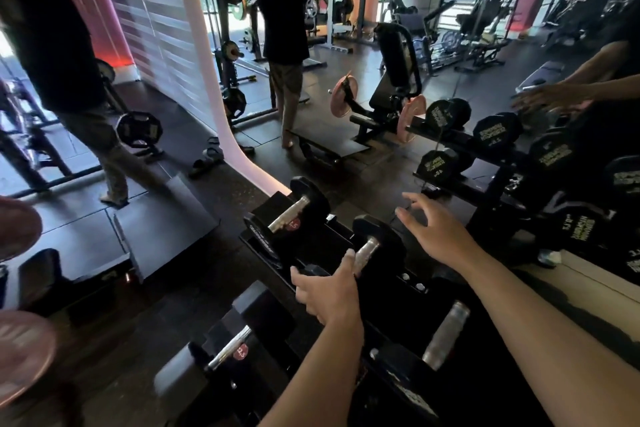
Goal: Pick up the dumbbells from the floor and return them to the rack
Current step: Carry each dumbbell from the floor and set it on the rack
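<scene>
Near dumbbells: two black hex-headed dumbbells lie on the rack's closest part, one with a smooth chrome handle and a red 12.5 tag (230, 348), one with a knurled grey handle (445, 336).
Rack (412, 284): black metal, angled rails, bolt heads showing between the cradles.
Left hand (327, 291): fingers curled around the near head and handle end of a middle dumbbell (372, 250), which sits on the rack; thumb up against the knurled bar.
Right hand (438, 232): spread wide, holding nothing, hovering just beyond that dumbbell's far head.
Far dumbbell (287, 211): black heads, silver handle, at the rack's outer end, apart from both hands.
Mirror (571, 149): runs along the rack's right side, showing reflected dumbbells with pale lettering.
Floor (162, 229): dark rubber tiles with visible seams; open space left of the rack.
Beyond: a plate-loaded machine with pink discs (377, 104); a person (284, 28) standing at a black frame, well apart.
</scene>
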